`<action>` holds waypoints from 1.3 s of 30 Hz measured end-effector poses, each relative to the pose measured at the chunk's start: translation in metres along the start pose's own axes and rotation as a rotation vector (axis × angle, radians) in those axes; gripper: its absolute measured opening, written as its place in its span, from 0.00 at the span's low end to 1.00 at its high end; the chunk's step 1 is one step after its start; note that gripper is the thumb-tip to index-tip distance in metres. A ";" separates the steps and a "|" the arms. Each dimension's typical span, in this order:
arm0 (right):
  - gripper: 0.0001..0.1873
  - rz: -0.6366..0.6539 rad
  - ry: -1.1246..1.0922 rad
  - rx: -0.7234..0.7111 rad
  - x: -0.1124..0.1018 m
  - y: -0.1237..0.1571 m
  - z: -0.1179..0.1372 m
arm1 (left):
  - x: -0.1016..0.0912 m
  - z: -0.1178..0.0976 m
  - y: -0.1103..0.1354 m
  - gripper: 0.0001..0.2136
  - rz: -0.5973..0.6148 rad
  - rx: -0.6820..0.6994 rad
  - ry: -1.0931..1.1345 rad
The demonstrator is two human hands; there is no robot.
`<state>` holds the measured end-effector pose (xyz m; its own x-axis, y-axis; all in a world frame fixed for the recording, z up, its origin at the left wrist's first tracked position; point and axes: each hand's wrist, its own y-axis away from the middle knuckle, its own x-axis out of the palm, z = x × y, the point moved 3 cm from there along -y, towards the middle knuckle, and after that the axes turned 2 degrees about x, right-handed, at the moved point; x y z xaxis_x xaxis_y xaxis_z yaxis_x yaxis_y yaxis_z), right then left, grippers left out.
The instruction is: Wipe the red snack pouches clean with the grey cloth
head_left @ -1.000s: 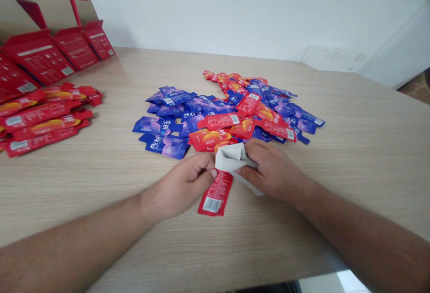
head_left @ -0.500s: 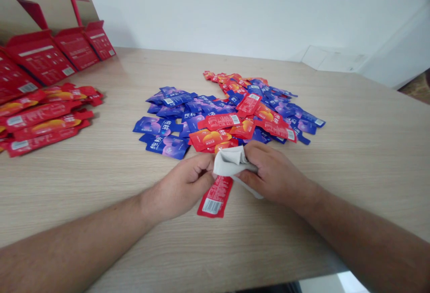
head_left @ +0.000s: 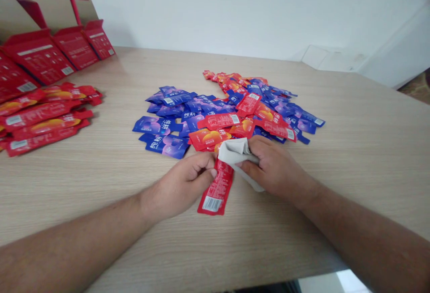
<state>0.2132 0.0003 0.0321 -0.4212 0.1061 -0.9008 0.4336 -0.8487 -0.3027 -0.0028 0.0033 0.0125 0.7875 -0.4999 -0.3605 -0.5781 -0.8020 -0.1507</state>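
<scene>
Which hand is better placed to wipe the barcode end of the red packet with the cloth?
Probably the right hand: it grips the pale cloth by the packet's upper part, while the left hand pinches the red packet, leaving its barcode uncovered.

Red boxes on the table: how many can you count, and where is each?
4 in view, lined up at the picture's left, near to far: cut-off box, second box, third box, fourth box. More may lie out of frame.
</scene>
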 end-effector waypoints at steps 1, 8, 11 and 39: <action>0.10 -0.011 0.003 0.005 0.000 0.000 0.000 | 0.000 0.000 0.000 0.12 -0.004 -0.002 0.001; 0.09 0.049 -0.024 -0.027 0.000 0.000 0.002 | 0.001 -0.001 -0.001 0.10 0.043 0.002 -0.005; 0.11 -0.003 -0.011 -0.009 -0.001 -0.001 0.001 | 0.000 -0.001 -0.001 0.11 0.013 -0.008 -0.009; 0.03 0.181 -0.096 -0.207 0.008 0.018 0.042 | -0.002 0.006 -0.003 0.10 -0.122 -0.147 0.137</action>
<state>0.1843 -0.0359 0.0323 -0.3914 -0.0958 -0.9152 0.6582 -0.7242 -0.2056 -0.0039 0.0089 0.0085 0.8769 -0.4283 -0.2182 -0.4476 -0.8931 -0.0458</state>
